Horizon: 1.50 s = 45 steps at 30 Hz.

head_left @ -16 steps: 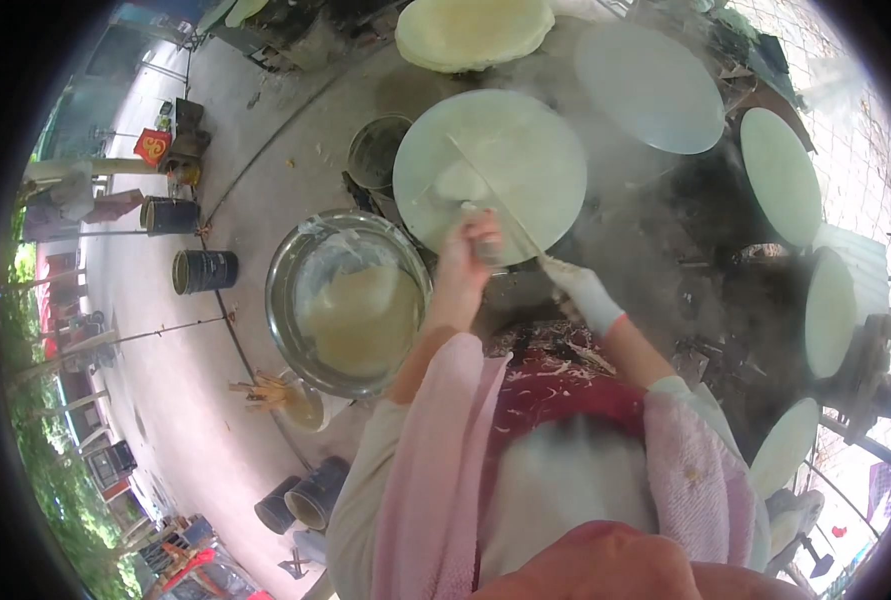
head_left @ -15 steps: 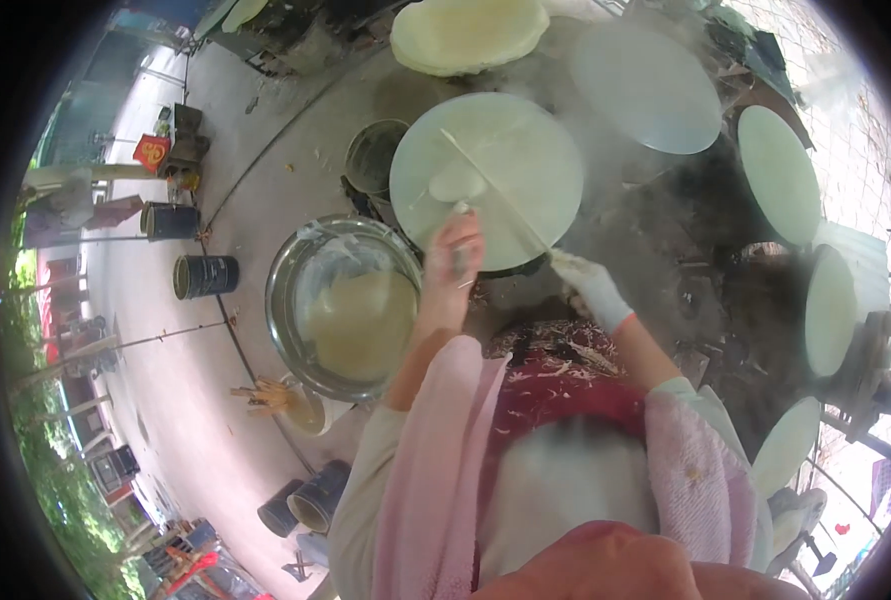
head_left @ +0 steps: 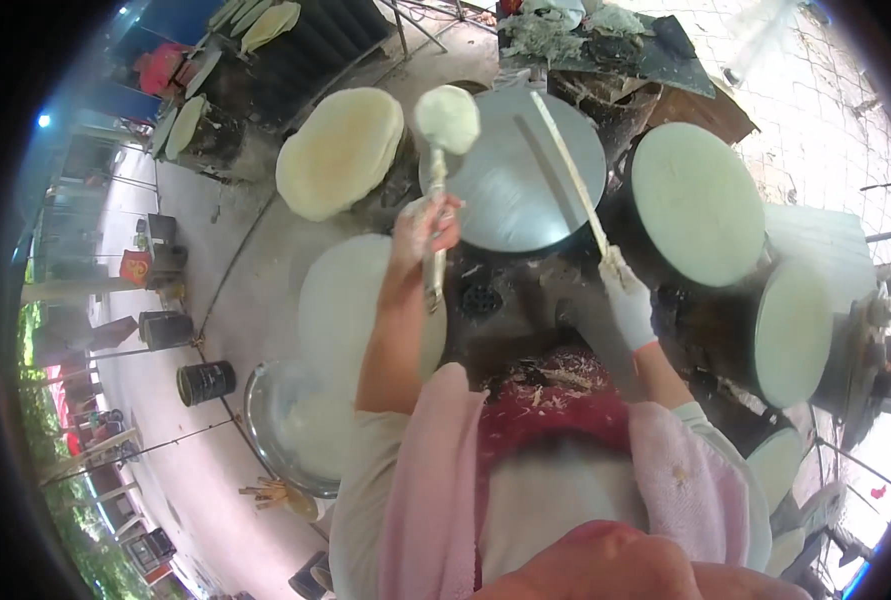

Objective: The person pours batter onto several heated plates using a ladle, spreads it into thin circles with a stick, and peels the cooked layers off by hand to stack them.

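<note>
My left hand (head_left: 429,232) is closed round the handle of a ladle (head_left: 447,118). The ladle's round head, coated in pale batter, hangs over the left part of a griddle (head_left: 505,205). Bare grey metal shows on that round griddle, straight ahead of me. In a white glove, my right hand (head_left: 625,300) grips one end of a long thin batter-smeared stick (head_left: 570,172). The stick slants up to the left above the griddle, its dark reflection or shadow on the metal. Left of my left forearm lies a batter-coated griddle (head_left: 340,300), partly hidden by that arm.
Coated griddles (head_left: 698,205) stand to the right, with another (head_left: 795,330) beyond. A pale flatbread stack (head_left: 340,150) sits at the far left. A metal basin (head_left: 265,440) stands lower left, partly covered by the coated griddle. Dark buckets (head_left: 205,383) are on the floor. Steam hazes the scene.
The griddles have shifted round to the left, so the coated one is beside my left arm and a bare one is ahead. Ladle and stick are raised off. The whole view has also shifted.
</note>
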### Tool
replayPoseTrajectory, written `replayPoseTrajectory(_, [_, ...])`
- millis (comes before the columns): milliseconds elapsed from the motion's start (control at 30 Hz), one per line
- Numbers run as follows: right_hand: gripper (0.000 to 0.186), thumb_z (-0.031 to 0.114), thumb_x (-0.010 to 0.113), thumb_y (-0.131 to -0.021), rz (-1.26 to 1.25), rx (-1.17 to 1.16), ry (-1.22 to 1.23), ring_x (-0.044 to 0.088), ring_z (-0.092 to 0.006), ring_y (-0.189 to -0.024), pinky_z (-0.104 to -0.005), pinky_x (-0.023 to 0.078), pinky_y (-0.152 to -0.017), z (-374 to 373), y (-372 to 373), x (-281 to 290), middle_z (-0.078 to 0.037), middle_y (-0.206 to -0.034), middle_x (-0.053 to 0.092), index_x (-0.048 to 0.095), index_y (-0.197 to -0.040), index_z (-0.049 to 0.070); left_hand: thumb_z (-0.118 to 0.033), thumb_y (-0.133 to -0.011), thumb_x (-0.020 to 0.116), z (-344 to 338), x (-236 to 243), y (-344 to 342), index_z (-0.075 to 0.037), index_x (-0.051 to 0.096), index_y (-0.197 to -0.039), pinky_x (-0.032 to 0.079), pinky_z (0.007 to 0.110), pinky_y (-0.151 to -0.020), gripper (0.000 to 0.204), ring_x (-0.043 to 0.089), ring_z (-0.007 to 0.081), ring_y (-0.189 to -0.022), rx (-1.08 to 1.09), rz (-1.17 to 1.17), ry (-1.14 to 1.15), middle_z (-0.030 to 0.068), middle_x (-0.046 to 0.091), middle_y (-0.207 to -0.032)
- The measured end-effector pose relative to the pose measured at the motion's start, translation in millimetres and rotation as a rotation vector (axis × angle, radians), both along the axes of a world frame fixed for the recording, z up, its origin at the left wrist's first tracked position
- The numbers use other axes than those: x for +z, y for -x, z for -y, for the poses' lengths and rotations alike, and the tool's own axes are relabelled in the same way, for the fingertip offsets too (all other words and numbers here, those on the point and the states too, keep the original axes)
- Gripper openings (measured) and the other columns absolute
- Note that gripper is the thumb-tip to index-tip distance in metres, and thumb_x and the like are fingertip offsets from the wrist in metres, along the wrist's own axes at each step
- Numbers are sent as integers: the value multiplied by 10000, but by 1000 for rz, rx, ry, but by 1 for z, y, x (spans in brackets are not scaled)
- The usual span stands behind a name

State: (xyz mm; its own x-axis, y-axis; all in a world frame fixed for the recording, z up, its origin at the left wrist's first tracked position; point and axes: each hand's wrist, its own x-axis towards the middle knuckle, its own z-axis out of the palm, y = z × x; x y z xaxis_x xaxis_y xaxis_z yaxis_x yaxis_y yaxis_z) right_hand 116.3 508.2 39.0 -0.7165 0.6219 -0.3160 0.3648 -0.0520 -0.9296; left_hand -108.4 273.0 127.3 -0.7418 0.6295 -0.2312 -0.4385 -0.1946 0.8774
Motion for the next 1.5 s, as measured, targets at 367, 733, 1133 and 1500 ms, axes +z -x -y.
replayPoseTrajectory(367, [513, 384, 452, -911, 503, 392, -756, 622, -387, -732, -503, 497, -597, -88, 84, -57, -161, -905, 581, 322, -1397, 282, -240, -875, 601, -179, -146, 69, 61, 511, -1084, 383, 265, -426, 377, 452, 114, -429, 427, -312, 722, 71, 556, -703])
replayPoseTrajectory(733, [391, 436, 571, -883, 228, 133, -204, 615, -189, -740, -329, 477, -700, -106, 107, -20, -116, -797, 652, 636, -1078, 103, -134, -953, 453, -64, -50, 33, 11, 490, -1052, 332, 241, -348, 179, 403, 96, -369, 473, -514, 378, 21, 468, -593])
replayPoseTrajectory(1133, [399, 374, 592, -874, 34, 206, -138, 635, -158, -837, -282, 476, -744, -111, 132, -76, -94, -887, 688, 637, -1097, 46, -193, -966, 442, 34, -77, -41, -20, 508, -965, 257, 245, -338, 185, 339, 88, -359, 536, -400, 634, -10, 376, -545])
replayPoseTrajectory(1500, [306, 217, 568, -911, 109, 369, 22, 567, -70, -826, -211, 459, -810, -141, 179, -20, -4, -928, 654, 611, -1146, 26, -187, -953, 472, 30, -44, -84, -42, 503, -900, 282, 227, -359, 157, 375, 51, -394, 734, -147, 621, -27, 443, -577])
